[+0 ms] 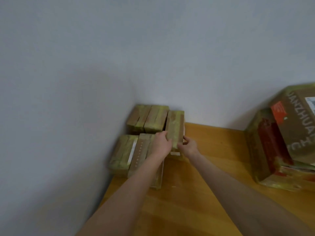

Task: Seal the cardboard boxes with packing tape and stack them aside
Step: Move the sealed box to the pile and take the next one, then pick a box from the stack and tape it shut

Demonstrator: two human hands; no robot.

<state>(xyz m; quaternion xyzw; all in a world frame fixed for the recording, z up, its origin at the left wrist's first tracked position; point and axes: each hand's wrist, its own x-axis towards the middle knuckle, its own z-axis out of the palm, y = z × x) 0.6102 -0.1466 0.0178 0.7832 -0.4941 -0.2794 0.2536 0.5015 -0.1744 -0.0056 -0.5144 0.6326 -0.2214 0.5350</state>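
Both hands hold a small taped box [175, 128] in the corner by the white wall [85, 65] - the left hand [162, 144] curls round its near left edge, and the right hand [188, 146] grips its near right edge. The box sits just beside a cluster of similar taped boxes [134, 142] on the wooden surface [196, 193]. A larger printed box [289, 138] lies well apart to the right - the view is blurred.

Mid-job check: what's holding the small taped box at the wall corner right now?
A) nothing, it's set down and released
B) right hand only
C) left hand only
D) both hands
D: the left hand and right hand each grip the near end of the small taped box.
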